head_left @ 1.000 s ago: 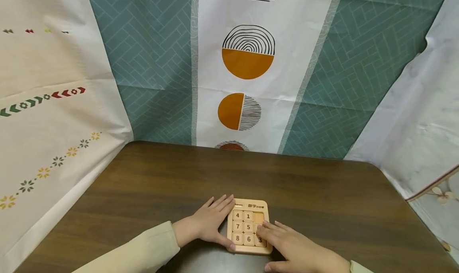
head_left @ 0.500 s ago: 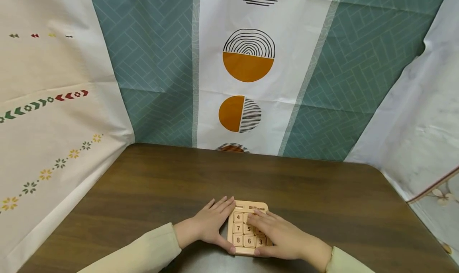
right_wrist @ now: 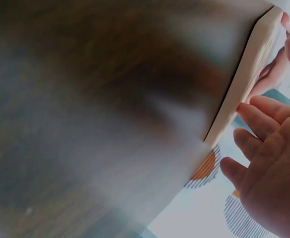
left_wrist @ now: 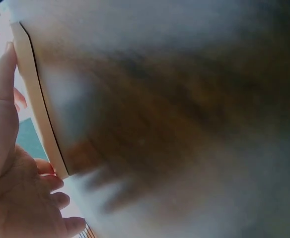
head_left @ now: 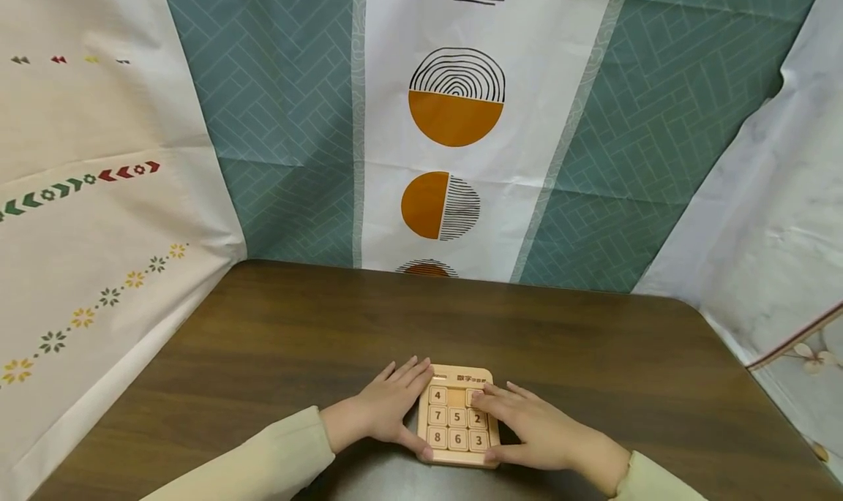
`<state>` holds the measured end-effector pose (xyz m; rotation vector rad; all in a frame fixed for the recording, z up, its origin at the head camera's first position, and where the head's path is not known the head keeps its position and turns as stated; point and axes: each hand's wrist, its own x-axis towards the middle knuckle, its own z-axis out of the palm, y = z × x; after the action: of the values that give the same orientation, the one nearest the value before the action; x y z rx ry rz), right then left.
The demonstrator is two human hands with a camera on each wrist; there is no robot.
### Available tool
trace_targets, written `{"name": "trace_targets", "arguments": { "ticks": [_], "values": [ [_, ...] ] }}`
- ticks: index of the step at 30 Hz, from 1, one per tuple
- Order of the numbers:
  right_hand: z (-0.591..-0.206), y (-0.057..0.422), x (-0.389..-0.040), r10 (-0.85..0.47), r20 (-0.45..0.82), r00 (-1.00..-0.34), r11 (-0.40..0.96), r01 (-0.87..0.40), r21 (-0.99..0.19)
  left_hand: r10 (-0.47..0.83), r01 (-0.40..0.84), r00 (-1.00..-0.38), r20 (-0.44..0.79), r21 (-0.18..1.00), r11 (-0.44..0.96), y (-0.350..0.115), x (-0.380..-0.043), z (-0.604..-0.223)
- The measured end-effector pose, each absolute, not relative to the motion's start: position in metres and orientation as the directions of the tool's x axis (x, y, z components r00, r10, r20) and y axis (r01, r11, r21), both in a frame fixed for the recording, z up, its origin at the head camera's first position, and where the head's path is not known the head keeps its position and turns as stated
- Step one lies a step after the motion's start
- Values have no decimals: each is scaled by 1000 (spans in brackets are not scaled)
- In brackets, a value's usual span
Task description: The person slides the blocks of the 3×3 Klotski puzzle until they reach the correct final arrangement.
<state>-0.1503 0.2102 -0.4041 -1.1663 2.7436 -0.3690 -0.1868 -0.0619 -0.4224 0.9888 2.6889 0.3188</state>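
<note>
A wooden number sliding puzzle (head_left: 454,458) lies flat on the table, with a bare slot at the top middle of its grid. Along its left side rests my left hand (head_left: 388,406), fingers extended at the upper corner and thumb at the lower one. My right hand (head_left: 536,428) reaches over the right side, its fingertips on the top-right tile (head_left: 470,396), whose number they mostly cover. The right thumb is at the lower right corner. Both wrist views catch the puzzle edge-on: its pale side (left_wrist: 41,109) beside the left palm, and the right fingertips (right_wrist: 242,108) touching it.
The dark wood table (head_left: 316,318) has rounded far corners. A teal and white patterned cloth (head_left: 283,121) hangs behind it. Pale cloths hang at the left (head_left: 118,216) and right (head_left: 757,230) sides.
The bare slot has shifted from top right to top middle, and the 1 tile has moved right. My right hand went up-left over the grid, then back right. The left hand stays in place.
</note>
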Motion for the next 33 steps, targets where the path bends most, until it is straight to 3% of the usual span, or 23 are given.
{"name": "trace_targets", "arguments": {
  "ticks": [21,33],
  "values": [
    [-402,166,-161,-798,-24,-602,585,-764,-274,650,597,-746,-147,286,750,-60,-185,-416],
    [-404,186,-156,-771,-25,-636,619,-741,-262,641,589,-754,-144,283,757,-60,-184,-417]
  ]
}}
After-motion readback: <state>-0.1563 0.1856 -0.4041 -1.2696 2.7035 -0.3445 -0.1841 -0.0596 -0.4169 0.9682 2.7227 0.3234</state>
